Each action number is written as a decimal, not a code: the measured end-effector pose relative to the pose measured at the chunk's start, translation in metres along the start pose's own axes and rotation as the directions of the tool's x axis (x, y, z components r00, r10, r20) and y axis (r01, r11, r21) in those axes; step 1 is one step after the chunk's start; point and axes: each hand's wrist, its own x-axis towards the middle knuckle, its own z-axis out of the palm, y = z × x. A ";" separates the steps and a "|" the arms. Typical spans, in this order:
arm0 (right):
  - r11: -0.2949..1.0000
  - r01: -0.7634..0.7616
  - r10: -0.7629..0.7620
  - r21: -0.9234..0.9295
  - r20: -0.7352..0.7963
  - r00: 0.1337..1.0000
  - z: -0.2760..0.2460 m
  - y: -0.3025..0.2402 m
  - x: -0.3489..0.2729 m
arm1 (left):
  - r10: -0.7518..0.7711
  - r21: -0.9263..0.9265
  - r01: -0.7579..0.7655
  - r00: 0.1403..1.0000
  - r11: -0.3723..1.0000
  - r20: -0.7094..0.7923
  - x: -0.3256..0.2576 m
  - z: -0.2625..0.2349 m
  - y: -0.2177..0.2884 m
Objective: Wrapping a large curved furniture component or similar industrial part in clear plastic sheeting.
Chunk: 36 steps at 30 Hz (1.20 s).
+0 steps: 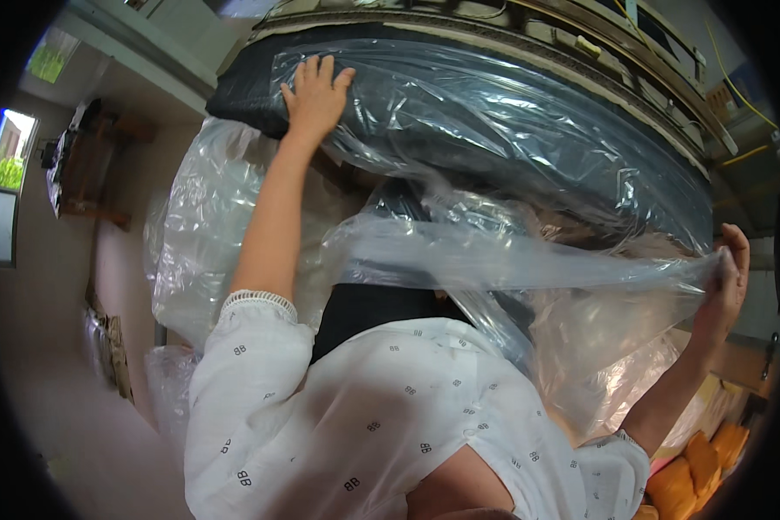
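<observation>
A long black bundle, soft-looking like fabric (243, 85), lies across the far side in front of me. Clear plastic sheeting (494, 121) covers most of its top and drapes down its near side. My left hand (317, 97) lies flat on the sheeting near the bundle's left end, fingers spread. Out at the right, my right hand (731, 273) is closed on an edge of the plastic. From there a gathered fold stretches leftward across my front. What lies under the hanging plastic is partly hidden.
Behind the bundle runs a long machine frame (650, 65) with rails. More clear plastic (208, 234) hangs at the left. Orange items (698, 472) lie at the lower right. A wooden shelf (104, 165) and a window (10, 165) are on the left.
</observation>
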 end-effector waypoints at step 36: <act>0.619 0.014 -0.296 -0.785 -0.217 0.930 -0.132 0.054 0.045 | -0.171 -0.206 0.158 0.984 0.966 -0.051 -0.080 -0.179 -0.138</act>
